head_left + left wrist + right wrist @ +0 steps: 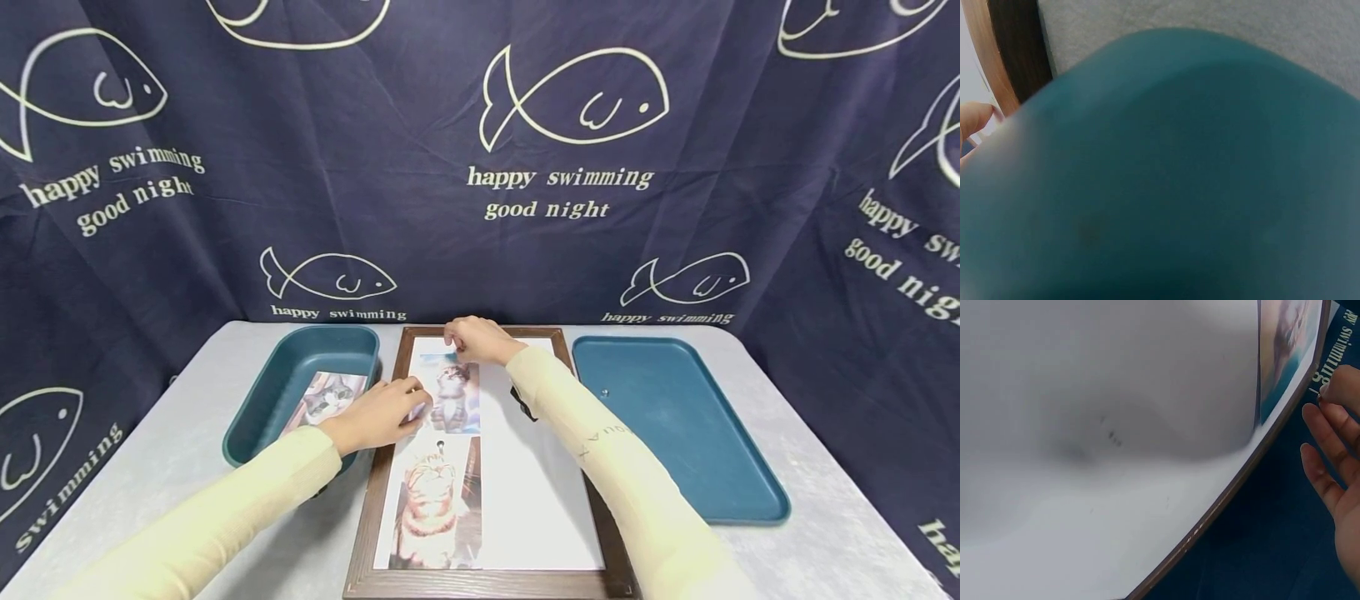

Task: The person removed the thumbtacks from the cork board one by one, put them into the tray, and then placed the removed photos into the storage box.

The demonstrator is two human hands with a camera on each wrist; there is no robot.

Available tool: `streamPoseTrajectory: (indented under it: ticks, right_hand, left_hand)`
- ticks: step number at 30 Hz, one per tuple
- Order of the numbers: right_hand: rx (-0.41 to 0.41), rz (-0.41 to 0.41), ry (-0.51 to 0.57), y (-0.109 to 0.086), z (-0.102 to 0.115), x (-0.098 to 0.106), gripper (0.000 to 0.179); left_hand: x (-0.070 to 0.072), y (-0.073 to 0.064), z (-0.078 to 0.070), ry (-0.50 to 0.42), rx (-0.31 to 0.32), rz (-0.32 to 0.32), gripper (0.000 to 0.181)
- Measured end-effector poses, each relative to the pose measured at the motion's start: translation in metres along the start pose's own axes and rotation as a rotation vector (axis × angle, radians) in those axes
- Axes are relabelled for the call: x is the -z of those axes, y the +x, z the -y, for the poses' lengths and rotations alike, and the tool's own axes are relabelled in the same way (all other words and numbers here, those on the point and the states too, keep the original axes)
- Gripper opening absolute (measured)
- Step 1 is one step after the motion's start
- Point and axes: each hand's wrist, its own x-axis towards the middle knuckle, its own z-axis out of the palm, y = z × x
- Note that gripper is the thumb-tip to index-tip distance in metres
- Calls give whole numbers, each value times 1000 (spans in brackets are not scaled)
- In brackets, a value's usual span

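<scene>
A brown-framed white board [536, 483] lies on the table. Down its left side are two cat photos: an upper one with a blue background [457, 408] and a lower one of an orange cat [431, 508]. A small dark pin [440, 447] shows at the lower photo's top edge. My left hand [382, 412] rests its fingertips at the upper photo's left edge. At the upper photo's top edge, my right hand [483, 340] pinches a tiny pin [1319, 398] between thumb and forefinger; the fingers mostly hide it.
Left of the board is a deep teal bin [258, 400] holding another cat photo [330, 396]. A flat teal tray [675, 425] lies to the right, with a tiny shiny object [604, 392] in it. Behind the table hangs a dark blue fish-print curtain [442, 208].
</scene>
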Motion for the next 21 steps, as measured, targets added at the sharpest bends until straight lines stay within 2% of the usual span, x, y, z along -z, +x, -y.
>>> streamPoseTrajectory:
  ticks: [21]
  right_hand:
    - [62,-33,4,-43,-29,7,17]
  left_hand:
    - [0,0,-1,-12,4,-7,23]
